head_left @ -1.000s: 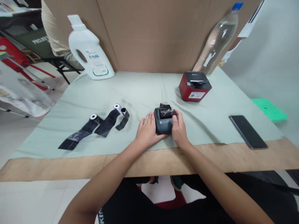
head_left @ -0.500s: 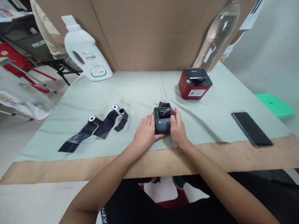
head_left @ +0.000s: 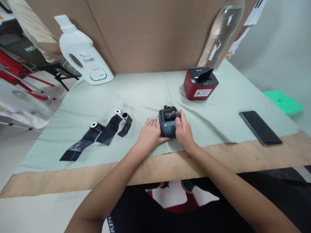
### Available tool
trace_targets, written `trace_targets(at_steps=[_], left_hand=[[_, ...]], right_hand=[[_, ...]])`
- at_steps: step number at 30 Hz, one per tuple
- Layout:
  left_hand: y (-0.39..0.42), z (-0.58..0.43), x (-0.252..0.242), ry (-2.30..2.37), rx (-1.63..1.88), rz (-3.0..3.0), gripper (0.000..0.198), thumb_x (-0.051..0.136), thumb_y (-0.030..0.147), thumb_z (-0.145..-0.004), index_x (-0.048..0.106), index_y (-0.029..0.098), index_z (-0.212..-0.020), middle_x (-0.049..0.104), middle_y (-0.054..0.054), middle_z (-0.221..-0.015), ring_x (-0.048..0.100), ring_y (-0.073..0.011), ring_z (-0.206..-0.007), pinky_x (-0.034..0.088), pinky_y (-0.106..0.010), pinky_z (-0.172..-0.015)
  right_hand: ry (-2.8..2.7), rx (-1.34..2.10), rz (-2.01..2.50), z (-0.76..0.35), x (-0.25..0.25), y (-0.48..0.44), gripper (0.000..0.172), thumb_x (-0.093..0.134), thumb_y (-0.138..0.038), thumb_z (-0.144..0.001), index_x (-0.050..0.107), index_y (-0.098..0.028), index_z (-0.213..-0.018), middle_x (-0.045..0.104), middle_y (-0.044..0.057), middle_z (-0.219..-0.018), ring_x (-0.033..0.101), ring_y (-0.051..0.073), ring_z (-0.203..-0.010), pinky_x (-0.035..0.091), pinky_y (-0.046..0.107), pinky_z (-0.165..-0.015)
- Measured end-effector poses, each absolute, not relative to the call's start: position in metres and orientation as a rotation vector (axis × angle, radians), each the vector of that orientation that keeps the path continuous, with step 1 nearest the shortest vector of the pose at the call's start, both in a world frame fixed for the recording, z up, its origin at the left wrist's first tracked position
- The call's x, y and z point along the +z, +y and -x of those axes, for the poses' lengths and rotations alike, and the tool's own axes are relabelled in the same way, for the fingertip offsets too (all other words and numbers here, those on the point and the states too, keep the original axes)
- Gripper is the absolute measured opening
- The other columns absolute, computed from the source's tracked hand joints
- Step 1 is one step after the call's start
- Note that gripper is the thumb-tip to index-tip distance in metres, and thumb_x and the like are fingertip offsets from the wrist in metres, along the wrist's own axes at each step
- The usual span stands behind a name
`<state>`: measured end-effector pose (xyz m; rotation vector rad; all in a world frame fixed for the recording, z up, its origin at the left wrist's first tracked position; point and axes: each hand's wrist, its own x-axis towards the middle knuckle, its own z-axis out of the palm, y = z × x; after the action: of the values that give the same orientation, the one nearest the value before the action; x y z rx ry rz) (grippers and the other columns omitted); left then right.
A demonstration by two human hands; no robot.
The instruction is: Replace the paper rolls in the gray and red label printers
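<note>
A small dark grey portable printer lies on the cloth, and a curled black paper strip sticks out of its top. My left hand presses along its left side, thumb at the near edge. My right hand grips the right side, its thumb near the top. Together they hold the printer between them. Behind it to the right stands a red printer with a black top, a black strip rising from its slot.
Several black paper rolls, partly unrolled, lie at left. A phone lies at right. A white jug and a clear bottle stand before a cardboard panel. The table's wooden edge is nearest. People are partly visible behind.
The black strip on the red printer now stands up higher from its slot. The view has shifted slightly. Both hands remain on the portable printer.
</note>
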<state>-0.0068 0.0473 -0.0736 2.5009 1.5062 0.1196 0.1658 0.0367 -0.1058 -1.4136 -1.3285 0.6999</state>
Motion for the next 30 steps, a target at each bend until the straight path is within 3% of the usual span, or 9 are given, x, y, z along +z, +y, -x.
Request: trace_targets(at_steps=[11,17,23,30], left_hand=[[0.046,0.009,-0.077,1.486,0.159,-2.467,0.107,0.077,0.064,-0.087,0.038,-0.002,-0.162,0.046,-0.034,-0.163,0.044,-0.0468,-0.155,0.025,-0.062,-0.133],[0.044,0.007,-0.073,1.51,0.132,-2.423,0.106,0.079,0.063,-0.086,0.039,0.0,-0.161,0.043,-0.033,-0.165,0.041,-0.0444,-0.158,0.024,-0.06,-0.134],[0.038,0.001,-0.074,1.571,0.417,-2.2,0.108,0.082,0.067,-0.08,0.036,0.014,-0.161,0.049,-0.027,-0.164,0.044,-0.0413,-0.156,0.029,-0.062,-0.131],[0.052,0.0,-0.08,1.455,0.551,-2.075,0.133,0.087,0.064,-0.072,0.007,0.022,-0.17,0.038,-0.022,-0.172,0.036,-0.0393,-0.161,0.016,-0.065,-0.134]], right_hand=[[-1.32,0.702,1.424,-0.166,-0.105,0.036,0.073,0.041,-0.073,-0.104,0.05,-0.025,-0.159,0.056,0.014,-0.162,0.051,0.038,-0.152,0.036,0.065,-0.129],[-1.334,0.707,1.429,-0.166,-0.103,0.035,0.075,0.038,-0.072,-0.104,0.049,-0.021,-0.158,0.054,0.017,-0.163,0.051,0.037,-0.152,0.037,0.063,-0.128],[-1.333,0.666,1.382,-0.166,-0.103,0.033,0.063,0.041,-0.065,-0.107,0.049,-0.024,-0.154,0.06,0.017,-0.157,0.056,0.034,-0.146,0.04,0.062,-0.126],[-1.266,0.654,1.312,-0.169,-0.101,0.035,0.049,0.044,-0.058,-0.105,0.058,-0.024,-0.138,0.067,0.016,-0.145,0.062,0.032,-0.139,0.045,0.055,-0.122]])
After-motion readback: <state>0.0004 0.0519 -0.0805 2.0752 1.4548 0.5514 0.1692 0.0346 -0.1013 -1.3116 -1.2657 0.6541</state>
